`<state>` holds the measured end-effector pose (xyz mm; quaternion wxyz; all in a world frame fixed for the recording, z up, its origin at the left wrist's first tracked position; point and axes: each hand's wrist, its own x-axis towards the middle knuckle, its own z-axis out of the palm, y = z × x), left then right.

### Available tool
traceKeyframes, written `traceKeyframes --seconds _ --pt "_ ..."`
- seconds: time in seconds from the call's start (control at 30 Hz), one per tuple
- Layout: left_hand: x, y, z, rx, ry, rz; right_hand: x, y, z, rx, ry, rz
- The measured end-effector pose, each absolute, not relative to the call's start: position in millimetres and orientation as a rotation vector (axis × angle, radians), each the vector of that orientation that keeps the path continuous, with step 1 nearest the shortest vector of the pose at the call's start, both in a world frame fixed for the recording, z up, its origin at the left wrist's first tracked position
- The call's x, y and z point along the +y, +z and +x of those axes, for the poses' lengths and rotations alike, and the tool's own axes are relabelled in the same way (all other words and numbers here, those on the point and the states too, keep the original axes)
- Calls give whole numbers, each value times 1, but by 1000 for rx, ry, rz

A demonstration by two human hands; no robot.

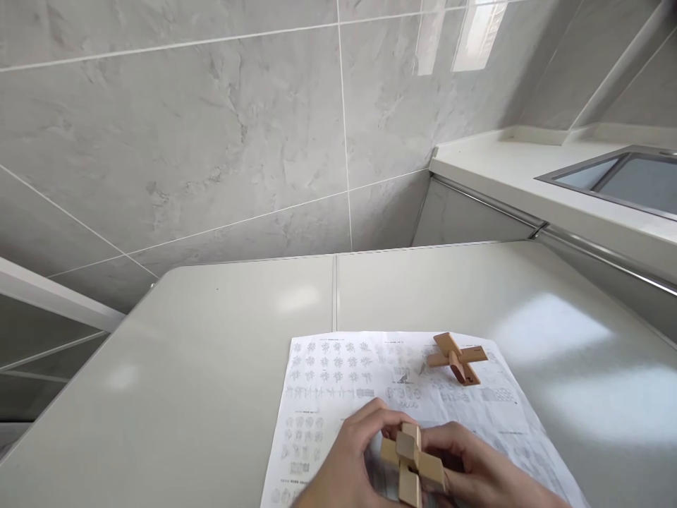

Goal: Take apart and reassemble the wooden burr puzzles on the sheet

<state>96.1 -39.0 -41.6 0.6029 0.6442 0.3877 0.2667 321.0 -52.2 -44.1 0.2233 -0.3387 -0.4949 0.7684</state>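
Between my two hands is a light wooden burr puzzle (407, 451) made of interlocking square bars, low in the view over the printed sheet. My left hand (349, 451) curls round its left side, fingers closed on the far end. From the right, my right hand (470, 458) grips it with bent fingers, partly hidden behind the bars. A second wooden puzzle piece (458, 358), darker and cross-shaped with small numbers on its arms, rests on the sheet beyond my right hand.
The paper sheet (317, 416) with rows of puzzle diagrams lies on a glossy pale table (185, 367) with a seam down its middle. A tiled wall (174, 141) rises behind. At the right is a white counter (491, 159) with a sink (635, 176).
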Motion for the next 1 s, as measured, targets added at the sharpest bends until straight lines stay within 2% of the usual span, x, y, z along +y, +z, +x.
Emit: traceKeyframes --seconds 0.53,1.0 --pt "-41 -39 98 926 696 1539 -53 -40 320 -1620 1839 -1071" --pt "-41 -39 97 935 706 1609 -53 -37 320 -1642 1828 -1097"
